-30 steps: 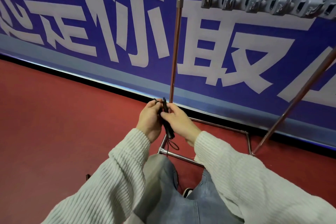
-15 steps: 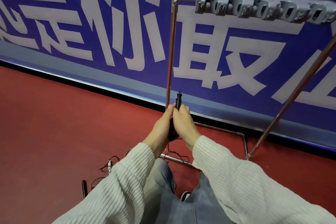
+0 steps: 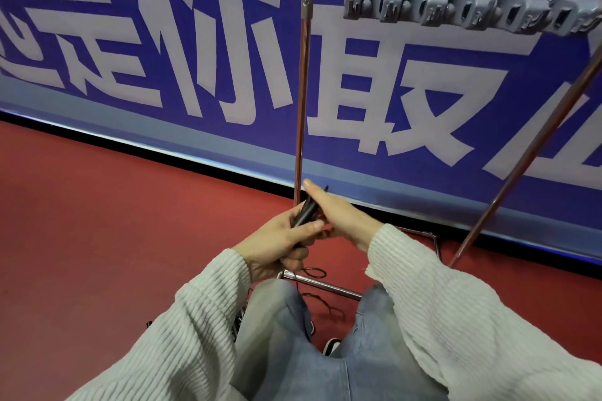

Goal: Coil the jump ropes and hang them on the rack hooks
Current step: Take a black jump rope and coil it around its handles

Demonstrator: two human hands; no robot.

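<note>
below the rack hooks [image 3: 469,15], left hand [image 3: 277,244] grips black rope handles [image 3: 306,213]; right hand [image 3: 335,212] lies flat against them.

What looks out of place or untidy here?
The jump rope cord dangles in loose loops below the left hand and trails by the rack base, not coiled. The hook strip holds nothing.

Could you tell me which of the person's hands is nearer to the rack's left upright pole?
Right. The right hand reaches up with its fingertips just beside the left upright pole, while the left hand sits lower, gripping the black jump rope handles.
</note>
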